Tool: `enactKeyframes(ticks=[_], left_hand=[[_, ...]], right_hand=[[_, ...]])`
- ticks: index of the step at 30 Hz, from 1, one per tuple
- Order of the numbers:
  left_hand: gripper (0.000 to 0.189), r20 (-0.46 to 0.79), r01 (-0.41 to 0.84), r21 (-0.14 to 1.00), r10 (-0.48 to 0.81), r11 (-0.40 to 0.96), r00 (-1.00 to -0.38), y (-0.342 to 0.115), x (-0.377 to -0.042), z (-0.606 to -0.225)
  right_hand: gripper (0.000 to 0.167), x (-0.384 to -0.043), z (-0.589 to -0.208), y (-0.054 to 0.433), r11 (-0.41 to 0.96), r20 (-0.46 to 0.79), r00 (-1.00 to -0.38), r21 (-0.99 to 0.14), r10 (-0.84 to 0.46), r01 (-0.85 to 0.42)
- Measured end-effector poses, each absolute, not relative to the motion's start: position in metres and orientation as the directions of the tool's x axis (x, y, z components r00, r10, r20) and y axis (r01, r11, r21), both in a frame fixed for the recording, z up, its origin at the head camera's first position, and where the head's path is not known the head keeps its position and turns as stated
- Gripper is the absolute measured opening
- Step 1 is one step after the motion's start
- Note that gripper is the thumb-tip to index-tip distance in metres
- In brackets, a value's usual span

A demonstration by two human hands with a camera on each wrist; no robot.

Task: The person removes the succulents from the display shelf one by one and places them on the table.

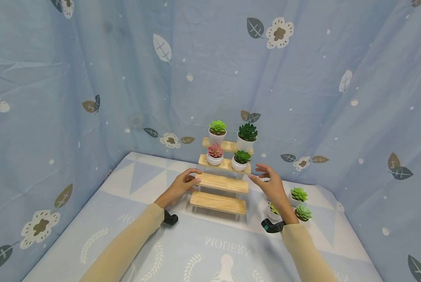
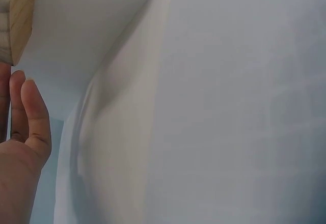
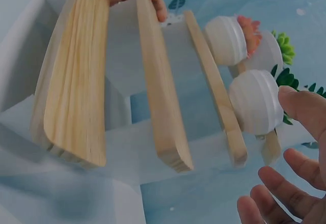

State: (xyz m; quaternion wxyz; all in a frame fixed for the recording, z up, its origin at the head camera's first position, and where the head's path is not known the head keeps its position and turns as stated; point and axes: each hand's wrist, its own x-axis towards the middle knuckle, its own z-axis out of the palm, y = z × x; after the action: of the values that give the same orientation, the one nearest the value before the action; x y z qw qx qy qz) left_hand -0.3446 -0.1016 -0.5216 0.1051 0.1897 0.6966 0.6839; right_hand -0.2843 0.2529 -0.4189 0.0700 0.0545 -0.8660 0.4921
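Note:
A wooden tiered plant stand (image 1: 218,201) stands on the table. My left hand (image 1: 182,184) holds the left end of its second step from the bottom, thumb at the front and fingers behind; those fingers also show in the right wrist view. By the stand's right side my right hand (image 1: 271,184) has its fingers spread and relaxed, holding nothing. The top step carries a light green potted succulent (image 1: 217,133) and a dark green one (image 1: 246,137). One step lower are a pink potted succulent (image 1: 215,154) and a green one (image 1: 240,160), nearest my right thumb.
Right of the stand, several potted succulents stand on the table, including one at the back (image 1: 298,196), one in front (image 1: 303,213) and a yellow-green one (image 1: 273,210) partly behind my right wrist. A patterned blue curtain (image 1: 210,78) encloses the table (image 1: 182,239).

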Motion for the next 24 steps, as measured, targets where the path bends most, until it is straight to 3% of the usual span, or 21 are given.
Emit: enactKeyframes(ticks=[9, 17, 24], left_hand=[[0.041, 0.113, 0.123, 0.992, 0.407, -0.001, -0.907, -0.101, -0.344, -0.521], [0.043, 0.112, 0.121, 0.993, 0.404, -0.002, -0.908, -0.101, -0.344, -0.522], [0.042, 0.115, 0.121, 0.993, 0.402, -0.011, -0.908, -0.101, -0.343, -0.523]], right_hand=[[0.069, -0.291, -0.415, 0.235, 0.511, 0.199, -0.980, -0.840, -0.026, -0.185], [0.083, -0.302, -0.414, 0.224, 0.503, 0.195, -0.981, -0.848, 0.000, -0.168], [0.083, -0.308, -0.412, 0.216, 0.510, 0.195, -0.980, -0.847, 0.033, -0.151]])
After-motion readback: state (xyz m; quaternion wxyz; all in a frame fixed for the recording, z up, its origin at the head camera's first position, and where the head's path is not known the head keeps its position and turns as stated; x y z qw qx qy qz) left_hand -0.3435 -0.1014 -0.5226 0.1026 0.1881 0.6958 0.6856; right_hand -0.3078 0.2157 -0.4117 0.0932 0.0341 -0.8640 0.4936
